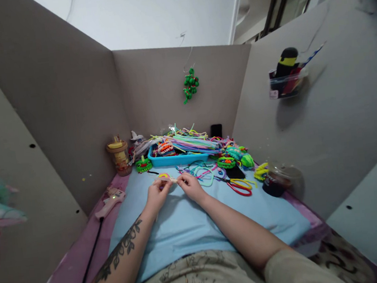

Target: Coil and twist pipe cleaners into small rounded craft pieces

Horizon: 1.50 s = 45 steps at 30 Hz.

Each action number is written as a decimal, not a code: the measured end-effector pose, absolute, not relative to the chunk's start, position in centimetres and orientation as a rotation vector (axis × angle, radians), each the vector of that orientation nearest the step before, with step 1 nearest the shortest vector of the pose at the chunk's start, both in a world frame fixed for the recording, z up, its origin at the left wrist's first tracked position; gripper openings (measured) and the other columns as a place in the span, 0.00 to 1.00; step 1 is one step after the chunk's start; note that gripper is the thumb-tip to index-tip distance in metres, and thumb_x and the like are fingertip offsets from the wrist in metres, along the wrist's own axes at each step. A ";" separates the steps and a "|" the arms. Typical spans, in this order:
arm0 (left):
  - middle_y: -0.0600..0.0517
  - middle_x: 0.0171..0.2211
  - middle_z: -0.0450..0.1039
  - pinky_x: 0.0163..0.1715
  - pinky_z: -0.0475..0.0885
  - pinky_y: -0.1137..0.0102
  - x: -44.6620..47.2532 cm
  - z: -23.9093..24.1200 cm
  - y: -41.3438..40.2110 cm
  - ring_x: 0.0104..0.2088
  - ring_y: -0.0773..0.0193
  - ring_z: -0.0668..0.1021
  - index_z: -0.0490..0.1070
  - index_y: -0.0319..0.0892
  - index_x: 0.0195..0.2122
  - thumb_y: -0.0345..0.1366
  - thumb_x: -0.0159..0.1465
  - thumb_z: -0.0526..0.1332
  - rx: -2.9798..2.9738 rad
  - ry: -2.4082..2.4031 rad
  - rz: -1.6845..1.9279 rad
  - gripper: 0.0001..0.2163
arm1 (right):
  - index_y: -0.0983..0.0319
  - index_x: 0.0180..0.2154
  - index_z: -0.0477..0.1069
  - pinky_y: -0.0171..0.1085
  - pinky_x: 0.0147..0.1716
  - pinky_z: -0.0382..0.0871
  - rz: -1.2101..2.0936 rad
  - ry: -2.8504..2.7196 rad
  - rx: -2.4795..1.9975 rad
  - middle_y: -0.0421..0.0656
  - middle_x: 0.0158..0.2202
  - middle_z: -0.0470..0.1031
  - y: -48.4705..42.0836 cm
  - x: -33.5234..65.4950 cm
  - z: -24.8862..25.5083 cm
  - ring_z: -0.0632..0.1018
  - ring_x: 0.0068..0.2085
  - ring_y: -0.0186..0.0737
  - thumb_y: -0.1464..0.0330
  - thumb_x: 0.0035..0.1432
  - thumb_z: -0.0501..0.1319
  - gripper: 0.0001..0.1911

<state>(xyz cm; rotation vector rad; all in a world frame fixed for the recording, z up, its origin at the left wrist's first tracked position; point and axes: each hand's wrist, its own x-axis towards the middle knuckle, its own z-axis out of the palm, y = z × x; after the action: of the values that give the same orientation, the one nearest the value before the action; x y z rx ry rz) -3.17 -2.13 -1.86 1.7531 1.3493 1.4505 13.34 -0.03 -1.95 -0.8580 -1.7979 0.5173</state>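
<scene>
My left hand and my right hand meet over the light blue mat, fingers pinched together. Between them they hold a small piece made of pipe cleaners, yellow and pink with a pale end. Both hands are closed on it. Just beyond the hands lie loose pipe cleaner loops in teal and purple. A blue tray heaped with coloured pipe cleaners stands behind them.
A pink glue gun with a black cord lies at the left. A yellow lidded cup stands back left. Green fuzzy figures, red scissors and a dark jar sit at the right. Grey partition walls enclose the desk; a green ornament hangs behind.
</scene>
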 end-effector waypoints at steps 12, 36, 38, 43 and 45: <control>0.48 0.30 0.78 0.30 0.69 0.71 -3.1 -2.0 -2.3 0.31 0.62 0.76 0.77 0.40 0.35 0.44 0.56 0.62 1.750 1.231 1.498 0.13 | 0.61 0.27 0.68 0.34 0.31 0.61 0.465 -1.706 -0.884 0.40 0.28 0.66 -0.2 13.4 -1.6 0.68 0.31 0.36 0.67 0.55 0.57 0.06; 0.51 0.19 0.73 0.25 0.66 0.73 -2.8 -0.1 -3.4 0.24 0.63 0.75 0.76 0.38 0.23 0.45 0.58 0.58 1.746 1.399 1.393 0.17 | 0.61 0.32 0.69 0.38 0.39 0.63 0.196 -1.868 -0.891 0.45 0.33 0.69 -0.9 13.4 -1.7 0.70 0.37 0.41 0.69 0.57 0.57 0.04; 0.51 0.19 0.73 0.25 0.67 0.73 -2.8 -0.1 -3.4 0.24 0.63 0.74 0.75 0.38 0.21 0.45 0.58 0.58 1.733 1.382 1.400 0.16 | 0.61 0.32 0.69 0.38 0.39 0.63 0.202 -1.877 -0.887 0.44 0.33 0.68 -0.9 13.4 -1.6 0.70 0.37 0.40 0.69 0.57 0.57 0.03; 0.52 0.19 0.72 0.24 0.67 0.73 -2.7 -0.1 -3.3 0.24 0.64 0.74 0.73 0.38 0.20 0.44 0.56 0.59 1.705 1.362 1.443 0.16 | 0.61 0.31 0.69 0.37 0.36 0.64 0.271 -1.859 -0.857 0.43 0.32 0.67 -1.1 13.3 -1.5 0.70 0.35 0.39 0.68 0.56 0.58 0.03; 0.52 0.19 0.72 0.25 0.67 0.73 -2.8 -0.4 -3.1 0.24 0.64 0.74 0.74 0.38 0.21 0.44 0.56 0.59 1.701 1.363 1.453 0.15 | 0.62 0.33 0.69 0.36 0.34 0.64 0.320 -1.836 -0.839 0.44 0.33 0.68 -1.0 13.2 -1.5 0.70 0.34 0.38 0.67 0.55 0.58 0.04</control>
<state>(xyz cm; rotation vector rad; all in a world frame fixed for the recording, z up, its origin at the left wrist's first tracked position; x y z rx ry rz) -2.78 -3.13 -0.36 1.7009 1.3632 1.4528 13.22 -1.03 -1.46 -0.8395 -1.8364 0.3201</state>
